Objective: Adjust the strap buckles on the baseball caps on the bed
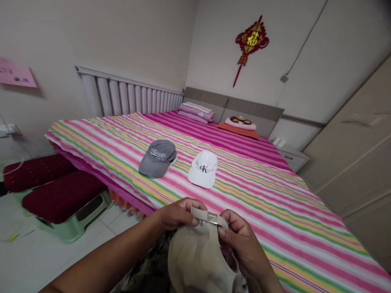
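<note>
A beige cap (192,256) hangs between my hands at the bottom middle, its back strap with a metal buckle (212,218) facing up. My left hand (181,213) pinches the strap's left end between thumb and fingers. On the other side of the buckle, my right hand (240,234) grips the strap where it meets the cap's edge. Beyond them on the bed lie a grey cap (159,158) with white lettering and a white cap (204,169) with dark letters. The lower part of the beige cap runs out of view.
A striped sheet covers the bed (269,195). Folded bedding (195,113) and a pink bundle on orange cloth (240,126) lie near the headboard (210,99). Red-topped green stools (65,199) stand at the left, below a radiator (131,95). A wardrobe (357,154) stands at the right.
</note>
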`<move>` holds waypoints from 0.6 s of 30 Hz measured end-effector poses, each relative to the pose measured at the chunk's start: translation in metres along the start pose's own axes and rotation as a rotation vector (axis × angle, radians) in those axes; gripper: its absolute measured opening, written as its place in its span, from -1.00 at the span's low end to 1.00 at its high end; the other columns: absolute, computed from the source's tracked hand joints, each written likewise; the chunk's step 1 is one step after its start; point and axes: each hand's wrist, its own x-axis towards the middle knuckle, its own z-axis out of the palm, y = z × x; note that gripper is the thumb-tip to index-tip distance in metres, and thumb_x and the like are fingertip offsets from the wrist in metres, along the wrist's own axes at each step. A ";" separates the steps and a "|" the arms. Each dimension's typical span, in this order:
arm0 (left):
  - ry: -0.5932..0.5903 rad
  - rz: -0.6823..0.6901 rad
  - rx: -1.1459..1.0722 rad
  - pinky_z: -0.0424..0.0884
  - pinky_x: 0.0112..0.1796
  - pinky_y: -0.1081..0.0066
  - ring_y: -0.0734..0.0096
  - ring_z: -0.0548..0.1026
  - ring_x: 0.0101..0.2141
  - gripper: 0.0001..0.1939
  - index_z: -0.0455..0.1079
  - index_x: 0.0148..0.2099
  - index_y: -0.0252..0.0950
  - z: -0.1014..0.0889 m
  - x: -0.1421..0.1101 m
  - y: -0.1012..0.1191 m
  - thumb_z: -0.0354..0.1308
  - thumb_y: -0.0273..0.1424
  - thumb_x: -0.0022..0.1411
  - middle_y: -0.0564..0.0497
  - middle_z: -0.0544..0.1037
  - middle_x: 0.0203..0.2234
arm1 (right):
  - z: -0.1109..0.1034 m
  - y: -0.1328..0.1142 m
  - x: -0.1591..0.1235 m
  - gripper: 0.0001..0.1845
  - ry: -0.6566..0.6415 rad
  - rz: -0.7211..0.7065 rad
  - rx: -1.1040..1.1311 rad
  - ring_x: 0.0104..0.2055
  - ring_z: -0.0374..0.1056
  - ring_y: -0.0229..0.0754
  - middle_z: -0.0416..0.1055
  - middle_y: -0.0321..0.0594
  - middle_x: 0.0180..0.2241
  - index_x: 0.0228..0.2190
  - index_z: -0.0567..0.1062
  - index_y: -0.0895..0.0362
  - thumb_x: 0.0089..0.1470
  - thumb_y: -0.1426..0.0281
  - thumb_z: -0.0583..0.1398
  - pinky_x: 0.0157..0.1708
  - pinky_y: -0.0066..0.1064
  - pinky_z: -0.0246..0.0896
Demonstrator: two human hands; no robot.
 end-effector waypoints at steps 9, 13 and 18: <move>-0.171 -0.007 -0.217 0.25 -0.48 0.50 0.44 0.42 -0.54 -0.66 0.49 -0.35 -0.49 0.005 0.006 -0.006 0.22 -0.51 -0.32 -0.08 0.52 -0.55 | -0.004 0.003 -0.002 -0.72 -0.037 0.045 0.128 -0.72 -0.01 -0.45 0.18 -0.41 -0.71 -0.51 0.32 0.15 -0.19 0.25 0.28 -0.69 -0.58 -0.13; 0.035 -0.030 -0.146 0.23 -0.52 0.54 0.53 0.39 -0.60 -0.79 0.48 -0.45 -0.43 0.014 0.009 -0.006 0.31 -0.45 -0.25 -0.03 0.49 -0.61 | 0.003 0.000 0.000 -0.74 0.035 0.023 0.125 -0.76 -0.18 -0.51 0.05 -0.49 -0.79 -0.58 0.31 0.17 -0.11 0.29 0.25 -0.75 -0.63 -0.31; 0.157 -0.066 -0.027 0.18 -0.58 0.58 0.61 0.32 -0.66 -0.71 0.44 -0.52 -0.39 0.016 0.013 -0.004 0.40 -0.42 -0.40 0.06 0.44 -0.67 | 0.005 0.001 0.001 -0.75 0.084 0.003 0.066 -0.75 -0.14 -0.51 0.09 -0.48 -0.78 -0.58 0.31 0.17 -0.12 0.31 0.26 -0.74 -0.64 -0.27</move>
